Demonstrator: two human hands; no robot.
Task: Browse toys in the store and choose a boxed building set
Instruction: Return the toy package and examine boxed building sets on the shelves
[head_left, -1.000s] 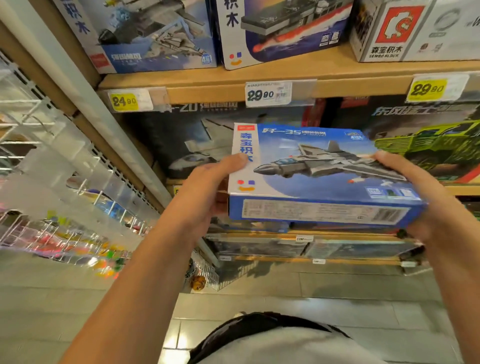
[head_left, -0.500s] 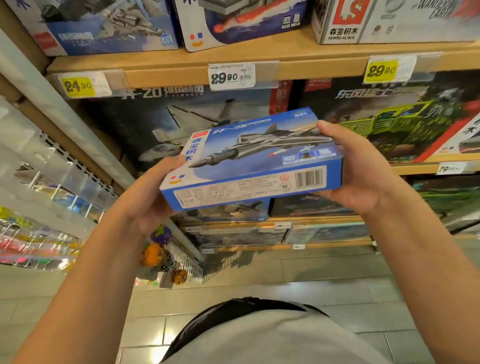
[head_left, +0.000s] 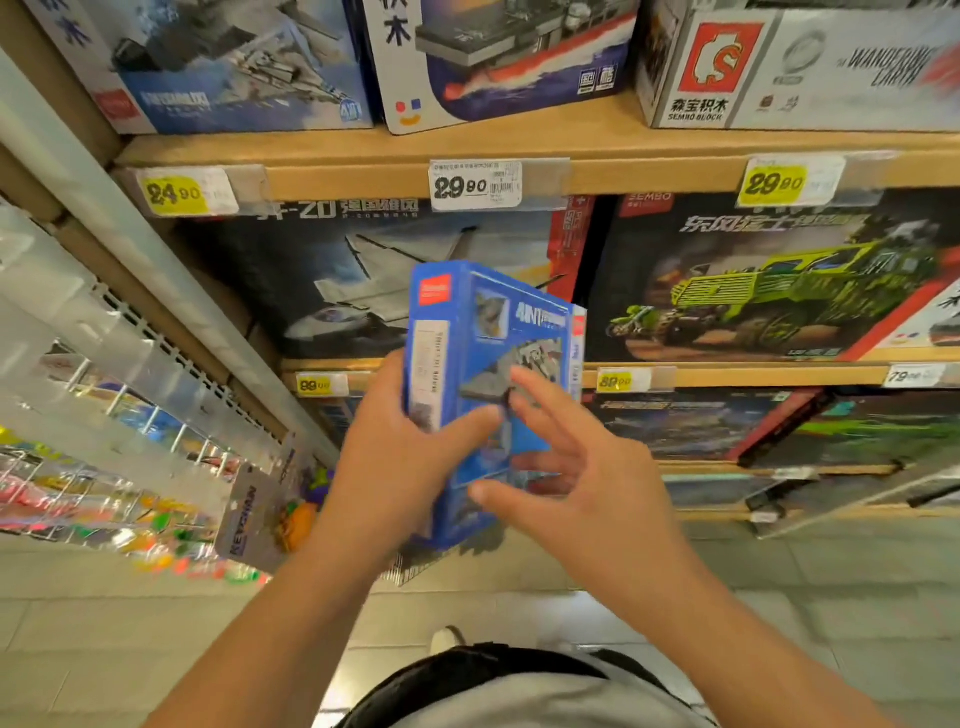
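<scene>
The blue building-set box (head_left: 488, 384) is printed cardboard with a slight sheen; the shelf (head_left: 597, 150) looks like matt, light wood; its price tags (head_left: 475, 184) are paper behind clear plastic strips; the floor tiles (head_left: 831, 613) are smooth, dull grey

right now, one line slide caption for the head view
Left hand grips an upright blue boxed building set before priced toy shelves, right hand open beside it.

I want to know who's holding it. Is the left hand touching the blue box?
Touching. The head view shows the left hand wrapped around the blue box, thumb across its face.
</scene>
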